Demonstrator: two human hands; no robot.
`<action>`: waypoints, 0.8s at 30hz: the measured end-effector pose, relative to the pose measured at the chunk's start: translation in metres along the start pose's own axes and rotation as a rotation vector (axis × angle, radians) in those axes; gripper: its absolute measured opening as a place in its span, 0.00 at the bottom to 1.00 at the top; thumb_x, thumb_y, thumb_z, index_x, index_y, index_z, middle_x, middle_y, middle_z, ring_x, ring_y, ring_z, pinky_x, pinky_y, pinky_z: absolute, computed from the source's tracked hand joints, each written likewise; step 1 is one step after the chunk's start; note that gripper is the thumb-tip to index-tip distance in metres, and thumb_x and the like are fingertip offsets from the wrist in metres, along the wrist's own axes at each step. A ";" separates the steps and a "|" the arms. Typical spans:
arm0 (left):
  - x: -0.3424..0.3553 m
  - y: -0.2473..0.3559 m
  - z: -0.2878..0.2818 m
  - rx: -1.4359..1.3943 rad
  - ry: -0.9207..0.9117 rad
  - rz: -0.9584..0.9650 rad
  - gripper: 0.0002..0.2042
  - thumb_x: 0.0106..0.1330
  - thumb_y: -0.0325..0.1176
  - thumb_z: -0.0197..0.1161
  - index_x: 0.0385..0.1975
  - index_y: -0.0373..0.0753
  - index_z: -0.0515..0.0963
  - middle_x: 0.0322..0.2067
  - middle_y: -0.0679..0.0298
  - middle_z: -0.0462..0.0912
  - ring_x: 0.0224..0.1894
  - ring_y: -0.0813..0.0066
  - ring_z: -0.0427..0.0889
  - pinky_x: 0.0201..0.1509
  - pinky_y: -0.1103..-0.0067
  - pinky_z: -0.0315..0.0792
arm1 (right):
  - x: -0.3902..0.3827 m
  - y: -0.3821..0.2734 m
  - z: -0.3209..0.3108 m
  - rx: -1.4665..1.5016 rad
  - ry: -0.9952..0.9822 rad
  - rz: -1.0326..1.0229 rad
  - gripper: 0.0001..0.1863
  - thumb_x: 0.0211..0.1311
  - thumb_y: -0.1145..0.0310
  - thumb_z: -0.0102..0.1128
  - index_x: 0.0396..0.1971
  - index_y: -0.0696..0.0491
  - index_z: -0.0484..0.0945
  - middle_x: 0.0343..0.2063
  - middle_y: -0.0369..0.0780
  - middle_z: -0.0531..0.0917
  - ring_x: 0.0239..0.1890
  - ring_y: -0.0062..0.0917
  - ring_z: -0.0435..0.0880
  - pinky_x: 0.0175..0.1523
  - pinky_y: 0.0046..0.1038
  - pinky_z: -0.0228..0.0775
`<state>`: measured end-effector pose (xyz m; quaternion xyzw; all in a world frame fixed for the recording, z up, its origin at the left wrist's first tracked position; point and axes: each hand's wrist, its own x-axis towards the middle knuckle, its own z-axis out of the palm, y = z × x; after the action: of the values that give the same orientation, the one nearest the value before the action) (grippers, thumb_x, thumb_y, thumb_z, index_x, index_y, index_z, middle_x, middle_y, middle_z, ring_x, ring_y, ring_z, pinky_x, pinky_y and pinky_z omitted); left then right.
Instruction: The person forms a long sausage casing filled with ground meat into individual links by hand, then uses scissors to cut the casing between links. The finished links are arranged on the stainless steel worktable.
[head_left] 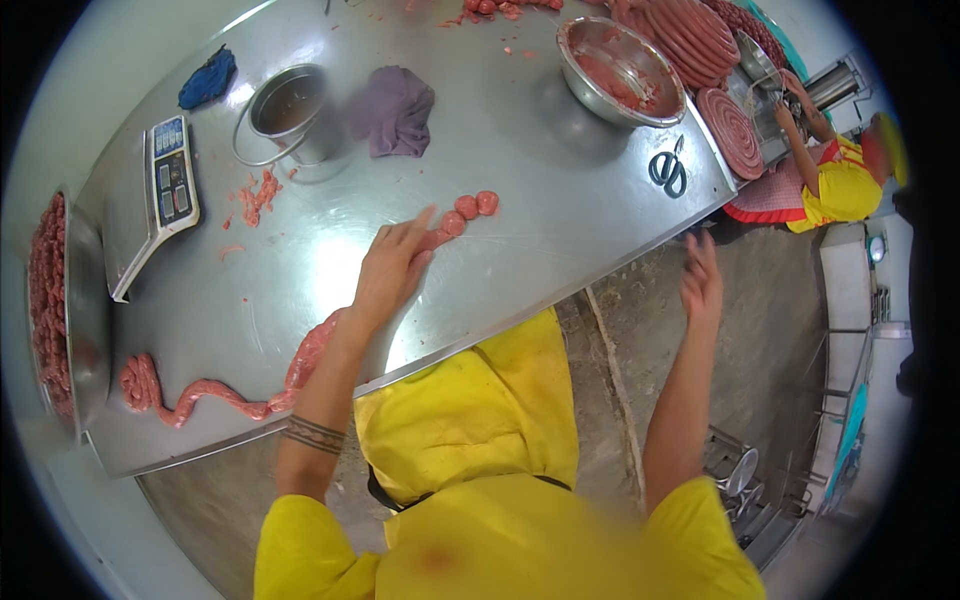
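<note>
My left hand [395,265] reaches over the steel table [550,200], fingers apart at a length of pink sausage that ends in several round links [467,208]; its exact contact is partly hidden by the fingers. More casing filled with meat [215,400] snakes along the front left, partly behind my left forearm. My right hand [700,275] is raised by the table's front edge, slightly blurred, fingers loosely apart and holding nothing, below black-handled scissors [668,175].
A scale [155,205], metal bucket [285,110], purple cloth [395,110], blue cloth [208,78] and meat bowl [620,75] stand around the table. A tray of links [88,340] is far left, sausage coils [730,135] back right, where another person [835,185] works.
</note>
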<state>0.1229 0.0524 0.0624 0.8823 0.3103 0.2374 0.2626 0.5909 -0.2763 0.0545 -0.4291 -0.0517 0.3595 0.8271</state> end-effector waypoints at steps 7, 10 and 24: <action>-0.006 0.014 0.011 -0.320 0.127 -0.359 0.32 0.66 0.26 0.68 0.71 0.37 0.68 0.36 0.51 0.90 0.38 0.59 0.91 0.47 0.71 0.82 | 0.005 0.200 0.293 -2.106 -0.769 -0.475 0.13 0.56 0.61 0.68 0.39 0.50 0.86 0.36 0.42 0.88 0.50 0.43 0.86 0.49 0.46 0.78; -0.006 0.012 0.015 -0.296 0.181 -0.437 0.24 0.64 0.27 0.72 0.62 0.37 0.77 0.30 0.48 0.88 0.33 0.57 0.90 0.40 0.68 0.81 | -0.104 0.252 0.321 -2.048 -0.901 -0.375 0.24 0.63 0.63 0.68 0.57 0.56 0.79 0.48 0.47 0.85 0.53 0.48 0.84 0.59 0.47 0.74; -0.004 -0.007 0.012 0.048 -0.144 0.191 0.14 0.69 0.32 0.65 0.54 0.48 0.83 0.39 0.55 0.79 0.42 0.53 0.79 0.48 0.63 0.75 | -0.270 -0.080 -0.076 -0.716 -0.270 0.913 0.21 0.57 0.84 0.64 0.49 0.50 0.85 0.42 0.42 0.90 0.40 0.34 0.85 0.47 0.37 0.76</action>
<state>0.1243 0.0505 0.0480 0.9286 0.2107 0.1897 0.2394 0.4664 -0.5294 0.1267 -0.6105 -0.0848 0.6904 0.3786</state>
